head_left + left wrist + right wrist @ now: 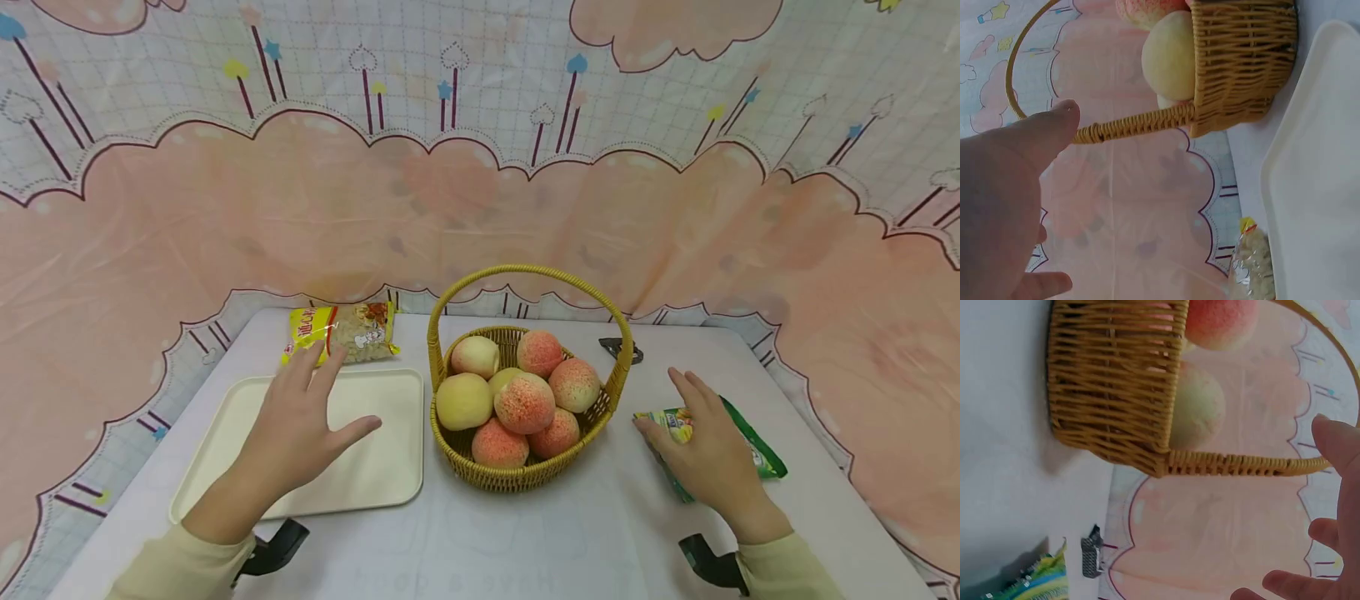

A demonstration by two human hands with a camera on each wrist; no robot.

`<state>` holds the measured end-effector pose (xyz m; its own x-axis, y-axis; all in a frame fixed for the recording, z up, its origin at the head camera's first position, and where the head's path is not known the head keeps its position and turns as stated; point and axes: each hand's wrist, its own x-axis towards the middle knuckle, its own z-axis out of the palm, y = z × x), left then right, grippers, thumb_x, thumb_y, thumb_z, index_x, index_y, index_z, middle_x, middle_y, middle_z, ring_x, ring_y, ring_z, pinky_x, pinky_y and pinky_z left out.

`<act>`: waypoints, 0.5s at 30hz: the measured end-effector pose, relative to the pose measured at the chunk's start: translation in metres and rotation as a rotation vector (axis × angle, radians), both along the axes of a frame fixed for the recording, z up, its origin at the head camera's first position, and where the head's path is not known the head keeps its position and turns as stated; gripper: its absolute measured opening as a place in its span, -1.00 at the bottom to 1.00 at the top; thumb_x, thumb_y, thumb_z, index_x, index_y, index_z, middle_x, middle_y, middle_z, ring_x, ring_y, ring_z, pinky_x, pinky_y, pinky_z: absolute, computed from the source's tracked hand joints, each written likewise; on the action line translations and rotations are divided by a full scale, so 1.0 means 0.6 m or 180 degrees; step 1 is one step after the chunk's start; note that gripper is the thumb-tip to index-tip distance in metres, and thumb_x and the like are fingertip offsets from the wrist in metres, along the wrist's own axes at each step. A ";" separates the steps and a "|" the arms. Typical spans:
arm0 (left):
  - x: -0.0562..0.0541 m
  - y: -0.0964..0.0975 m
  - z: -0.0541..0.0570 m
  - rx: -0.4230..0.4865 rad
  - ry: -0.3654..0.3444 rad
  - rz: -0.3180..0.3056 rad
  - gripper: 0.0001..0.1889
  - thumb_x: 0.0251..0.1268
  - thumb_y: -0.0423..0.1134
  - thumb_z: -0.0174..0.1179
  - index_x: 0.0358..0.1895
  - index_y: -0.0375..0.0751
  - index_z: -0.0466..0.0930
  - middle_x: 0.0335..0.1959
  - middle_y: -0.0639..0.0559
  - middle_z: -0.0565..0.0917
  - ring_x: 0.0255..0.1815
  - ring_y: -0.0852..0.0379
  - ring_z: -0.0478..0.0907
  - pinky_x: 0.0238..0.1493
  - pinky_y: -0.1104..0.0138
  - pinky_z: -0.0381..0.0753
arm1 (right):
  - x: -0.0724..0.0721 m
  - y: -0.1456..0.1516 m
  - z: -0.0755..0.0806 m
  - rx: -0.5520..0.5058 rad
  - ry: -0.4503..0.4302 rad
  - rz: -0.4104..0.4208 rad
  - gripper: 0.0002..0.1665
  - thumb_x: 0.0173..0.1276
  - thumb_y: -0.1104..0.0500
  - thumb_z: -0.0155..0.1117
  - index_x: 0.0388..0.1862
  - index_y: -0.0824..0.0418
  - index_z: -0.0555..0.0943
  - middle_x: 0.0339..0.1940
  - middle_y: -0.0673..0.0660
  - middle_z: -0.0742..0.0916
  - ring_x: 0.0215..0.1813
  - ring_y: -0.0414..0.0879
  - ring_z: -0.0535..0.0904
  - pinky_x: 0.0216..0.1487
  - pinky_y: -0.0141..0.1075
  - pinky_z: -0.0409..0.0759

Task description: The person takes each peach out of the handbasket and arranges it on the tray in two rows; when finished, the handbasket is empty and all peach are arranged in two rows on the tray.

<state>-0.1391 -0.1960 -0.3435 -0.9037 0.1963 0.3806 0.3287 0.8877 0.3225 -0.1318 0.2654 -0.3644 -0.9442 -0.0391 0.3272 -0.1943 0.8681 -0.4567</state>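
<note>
1 left hand point(296, 425) hovering above cream tray point(386, 437) | right hand point(708, 457) above green packet point(763, 457) near table's point(585, 542) right edge | fingers splayed, empty

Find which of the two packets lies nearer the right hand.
The green packet, partly hidden from view by the right hand; the yellow packet lies beyond the pale tray, left of the basket.

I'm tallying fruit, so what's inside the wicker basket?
The wicker basket holds heaped peach-like fruits, pale yellow to reddish; eight show at least partly in the head view. Whatever lies beneath the heap is covered, so I can't rule out more.
</note>
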 end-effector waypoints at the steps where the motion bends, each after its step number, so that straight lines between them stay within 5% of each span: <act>1: 0.000 0.003 -0.003 0.0050 0.0022 -0.0046 0.00 0.06 0.08 0.49 0.46 -0.42 0.22 0.41 -0.52 0.18 0.39 -0.54 0.11 0.30 -0.35 0.13 | 0.000 -0.003 -0.003 -0.0045 -0.0002 0.0014 -0.02 0.36 -0.16 0.36 0.55 0.31 0.21 0.47 0.51 0.27 0.38 0.52 0.24 0.14 0.49 0.26; 10: 0.000 0.037 -0.027 0.0460 0.0087 -0.0306 -0.11 0.00 -0.10 0.57 0.41 -0.31 0.34 0.40 -0.36 0.28 0.36 -0.39 0.22 0.25 -0.28 0.33 | 0.000 -0.025 -0.027 -0.0248 0.0136 0.0169 -0.14 0.34 -0.05 0.41 0.46 0.35 0.34 0.44 0.47 0.36 0.43 0.43 0.23 0.25 0.41 0.23; 15: -0.004 0.054 -0.039 0.0610 0.0102 -0.0389 -0.18 0.02 -0.13 0.57 0.36 -0.30 0.40 0.36 -0.31 0.35 0.34 -0.34 0.29 0.25 -0.23 0.36 | 0.001 -0.037 -0.037 -0.0346 -0.0029 0.0202 -0.14 0.37 -0.08 0.37 0.49 0.31 0.32 0.46 0.44 0.35 0.46 0.40 0.20 0.29 0.40 0.20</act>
<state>-0.1413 -0.1636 -0.3668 -0.8645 0.2248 0.4495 0.4427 0.7641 0.4692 -0.1310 0.2430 -0.3867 -0.9439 -0.0635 0.3242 -0.2425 0.7995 -0.5495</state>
